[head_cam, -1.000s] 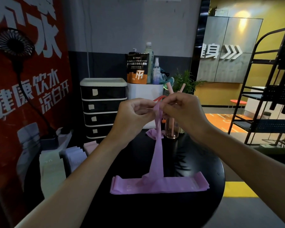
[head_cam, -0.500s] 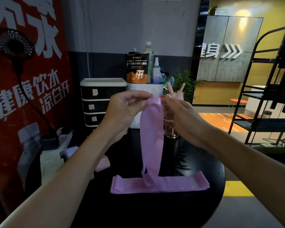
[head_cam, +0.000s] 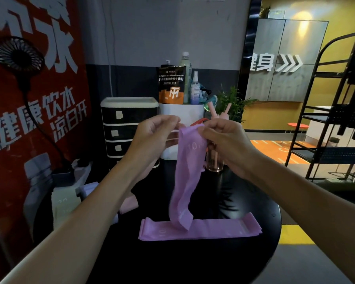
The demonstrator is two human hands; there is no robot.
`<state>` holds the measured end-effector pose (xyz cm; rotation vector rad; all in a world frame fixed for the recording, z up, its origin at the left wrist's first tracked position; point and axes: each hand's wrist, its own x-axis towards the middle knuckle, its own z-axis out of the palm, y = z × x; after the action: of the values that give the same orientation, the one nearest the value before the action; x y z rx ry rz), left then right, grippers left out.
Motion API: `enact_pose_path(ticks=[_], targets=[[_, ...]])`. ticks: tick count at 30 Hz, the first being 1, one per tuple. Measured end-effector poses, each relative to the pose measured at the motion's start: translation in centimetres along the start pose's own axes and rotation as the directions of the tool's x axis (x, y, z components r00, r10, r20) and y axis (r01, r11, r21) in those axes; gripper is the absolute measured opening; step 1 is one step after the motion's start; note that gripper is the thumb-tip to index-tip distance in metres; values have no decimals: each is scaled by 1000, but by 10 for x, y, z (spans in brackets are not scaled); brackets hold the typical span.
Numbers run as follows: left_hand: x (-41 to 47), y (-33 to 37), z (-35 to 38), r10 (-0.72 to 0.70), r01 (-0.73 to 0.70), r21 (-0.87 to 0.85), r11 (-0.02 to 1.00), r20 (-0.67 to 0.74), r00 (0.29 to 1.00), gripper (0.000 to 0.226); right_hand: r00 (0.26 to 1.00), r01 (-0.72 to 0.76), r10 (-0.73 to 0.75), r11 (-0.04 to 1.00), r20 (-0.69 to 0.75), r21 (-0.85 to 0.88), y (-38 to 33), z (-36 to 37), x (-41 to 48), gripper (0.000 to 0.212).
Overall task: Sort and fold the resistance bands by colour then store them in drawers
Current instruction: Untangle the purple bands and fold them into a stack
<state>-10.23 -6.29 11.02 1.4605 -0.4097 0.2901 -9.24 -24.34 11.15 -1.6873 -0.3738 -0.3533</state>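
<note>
Lilac and limp, the thin lilac rubber resistance band [head_cam: 188,171] will fold cleanly only if its top edge is kept level and taut between the two hands. I would let the hanging tail settle straight, then lower it lengthwise onto the second lilac band [head_cam: 219,228] so that the edges match before creasing. At present the tail curls and twists near its lower end, so a hasty fold would probably trap a wrinkle.

The left hand [head_cam: 152,138] has thumb and forefinger drawn together at the band's upper left corner, and it seems to nip the edge there, though the contact itself is hard to make out. The right hand [head_cam: 225,144] pinches the upper right corner between thumb and curled fingers. Both hands hold the band up in front of the person, above the round black table [head_cam: 193,261], with its lower end reaching down in front of the second lilac band, which lies flat across the tabletop.

To the left lie folded pale bands [head_cam: 64,199] and a folded pink band [head_cam: 129,203]. Behind the left hand stands the black drawer unit with a white top [head_cam: 121,128], its drawers closed, so storing is not yet begun
</note>
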Motion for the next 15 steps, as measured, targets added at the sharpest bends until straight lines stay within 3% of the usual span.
enact_pose_path(ticks=[2, 4, 8, 12, 15], targets=[[0, -3, -1, -6, -1, 115, 993, 53, 999, 29, 1000, 13, -13, 1000, -18, 10, -1, 0, 1, 17], [-2, -5, 0, 37, -50, 196, 979, 68, 997, 27, 999, 27, -28, 999, -22, -16, -2, 1, 0, 15], [0, -2, 1, 73, -69, 169, 983, -18, 997, 13, 999, 44, -44, 999, -11, 11, 1, 2, 0, 11], [1, 3, 2, 47, -43, 130, 991, -21, 999, 16, 991, -46, 37, 997, 131, 67, 6, 0, 1, 46], [3, 6, 3, 33, -30, 106, 994, -31, 999, 16, 982, -26, 27, 1000, 184, -5, 7, 4, -4, 18]])
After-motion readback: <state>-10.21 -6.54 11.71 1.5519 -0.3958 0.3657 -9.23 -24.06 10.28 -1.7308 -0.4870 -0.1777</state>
